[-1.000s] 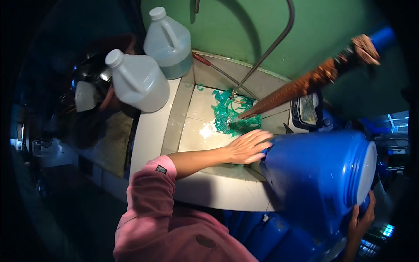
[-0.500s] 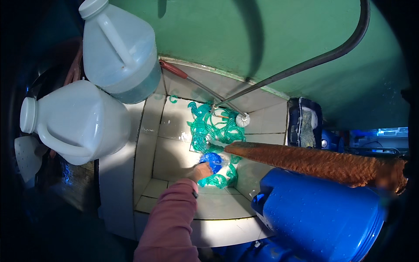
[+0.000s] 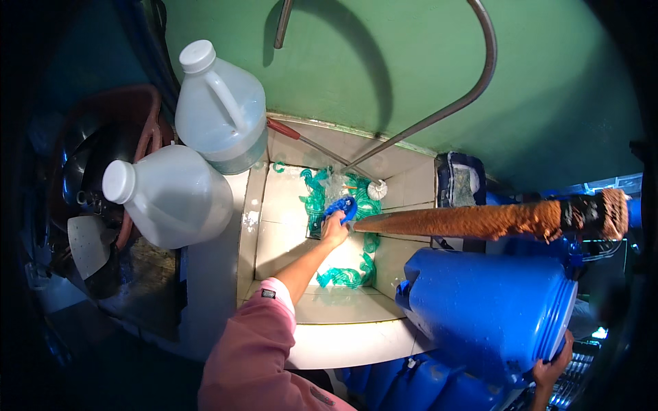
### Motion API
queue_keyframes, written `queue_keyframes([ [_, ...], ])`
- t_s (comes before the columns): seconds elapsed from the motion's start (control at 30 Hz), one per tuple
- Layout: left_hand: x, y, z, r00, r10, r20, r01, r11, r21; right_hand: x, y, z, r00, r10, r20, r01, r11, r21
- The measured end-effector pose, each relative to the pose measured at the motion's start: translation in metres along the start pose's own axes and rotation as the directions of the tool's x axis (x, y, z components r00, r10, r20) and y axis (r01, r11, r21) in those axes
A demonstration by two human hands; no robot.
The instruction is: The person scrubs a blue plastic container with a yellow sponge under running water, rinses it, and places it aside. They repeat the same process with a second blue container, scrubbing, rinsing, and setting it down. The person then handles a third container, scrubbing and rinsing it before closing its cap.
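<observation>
Head view. Tiled sink [image 3: 274, 226]: left hand [image 3: 334, 229] deep inside it, fingers clenched on a small blue cap [image 3: 340, 205] among green netting [image 3: 343, 276]. Cap looks light, rigid, likely wet and slippery; best pinched at its rim. Blue barrel [image 3: 486, 312] tilted against the sink's right edge; right hand [image 3: 550, 370] grasps its rim from below. Two white jugs [image 3: 185, 164] stand left of the sink.
</observation>
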State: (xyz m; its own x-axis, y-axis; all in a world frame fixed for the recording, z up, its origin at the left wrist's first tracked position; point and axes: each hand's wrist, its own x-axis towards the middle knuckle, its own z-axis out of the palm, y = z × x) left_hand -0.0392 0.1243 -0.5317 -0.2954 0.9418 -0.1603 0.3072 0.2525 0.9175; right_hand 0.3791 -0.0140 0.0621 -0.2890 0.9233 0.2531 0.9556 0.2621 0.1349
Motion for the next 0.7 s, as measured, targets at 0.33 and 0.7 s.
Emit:
queue_keyframes([
  [0.33,0.009,0.049,0.010,0.622,-0.720,0.308,0.403,-0.044,-0.914,0.020,-0.031,0.000,0.999,-0.035,-0.026,0.036,0.999,0.014],
  [0.7,-0.050,0.067,-0.123,0.926,-0.121,0.357,0.239,0.921,-0.308,0.022,-0.038,0.003,0.998,-0.021,-0.059,0.018,0.999,-0.048],
])
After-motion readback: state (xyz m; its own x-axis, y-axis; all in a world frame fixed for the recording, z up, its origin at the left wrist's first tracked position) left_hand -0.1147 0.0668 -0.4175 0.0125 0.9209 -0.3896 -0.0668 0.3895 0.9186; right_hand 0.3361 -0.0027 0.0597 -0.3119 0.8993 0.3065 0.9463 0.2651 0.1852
